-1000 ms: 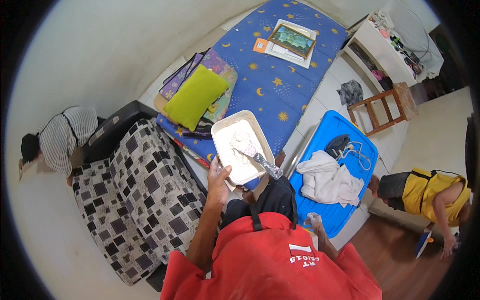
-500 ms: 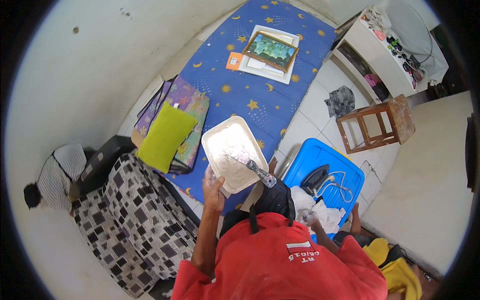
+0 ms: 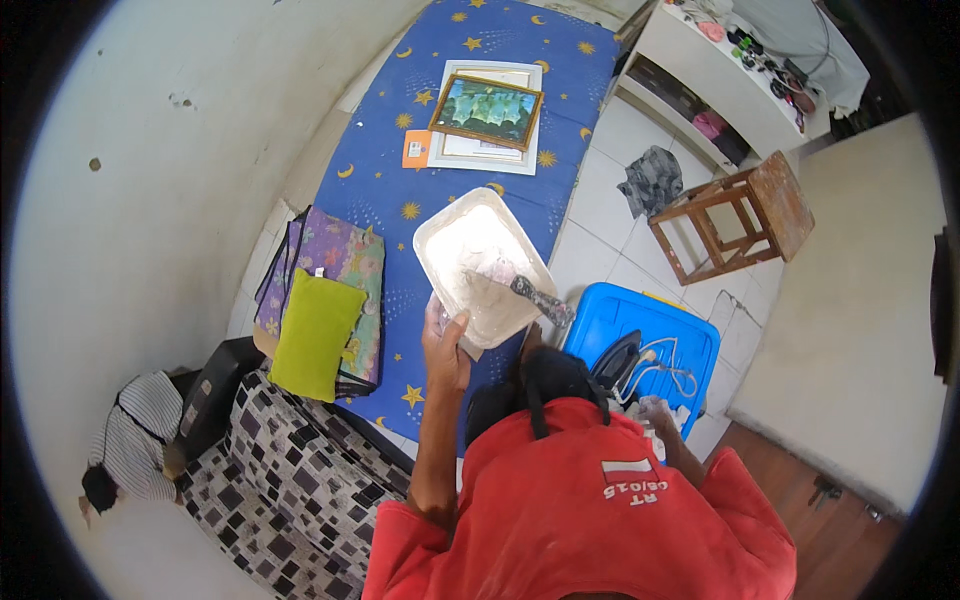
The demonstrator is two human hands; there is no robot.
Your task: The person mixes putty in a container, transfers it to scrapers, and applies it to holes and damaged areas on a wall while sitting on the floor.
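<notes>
My left hand (image 3: 446, 345) is closed on the lower left edge of a cream rectangular plastic tray (image 3: 424, 250), thumb on the rim. Whitish paste coats the tray's inside. A putty knife (image 3: 543, 299) lies in it, its dark speckled handle sticking out over the right rim and its blade in the paste. Down by my right side, my right hand (image 3: 655, 412) is at the near edge of a large blue plastic lid or tub (image 3: 603, 318). White smears show on that hand; its fingers are too blurred to make out. Some white material beside it is mostly hidden.
A dark iron (image 3: 615, 358) with a white cord lies on the blue plastic. Ahead, a blue star-patterned mattress (image 3: 400, 290) bears picture frames (image 3: 487, 110) and a green pillow (image 3: 318, 335). A wooden stool (image 3: 735, 218) lies tipped at right; a patterned sofa (image 3: 300, 470) stands left.
My view has shifted, and the tray sits farther from my body. My right hand has drawn back from the white bag on the blue plastic toward its near edge. The left grip stays.
</notes>
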